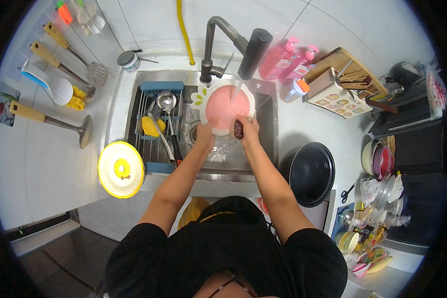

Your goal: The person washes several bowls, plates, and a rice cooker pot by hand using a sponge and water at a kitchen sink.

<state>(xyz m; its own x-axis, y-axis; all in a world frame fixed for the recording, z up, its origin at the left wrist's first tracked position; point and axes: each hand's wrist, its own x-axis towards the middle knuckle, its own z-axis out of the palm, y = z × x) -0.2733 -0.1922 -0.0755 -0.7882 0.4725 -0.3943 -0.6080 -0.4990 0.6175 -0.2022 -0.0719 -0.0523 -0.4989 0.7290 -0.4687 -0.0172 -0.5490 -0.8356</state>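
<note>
Over the steel sink [266,149], a pink bowl with a white petal-shaped rim [225,102] stands tilted under water running from the dark faucet [259,48]. My left hand [205,136] is at the bowl's near left edge, its fingers partly hidden. My right hand [249,130] is at the near right edge, with a dark reddish-brown oblong piece [238,129] between its fingers; whether it also grips the bowl is unclear. Water falls below the bowl into the basin. Left of the hands, a blue-ended drying rack [162,86] holds a ladle [167,101], tongs and a yellow cloth or sponge [152,126].
A yellow-rimmed plate [105,178] lies at the sink's left edge. A black pot [312,174] stands right of the sink. Pink pump bottles [277,61] and a chopstick holder [331,98] stand behind right. Utensils with wooden handles [46,54] hang on the left wall.
</note>
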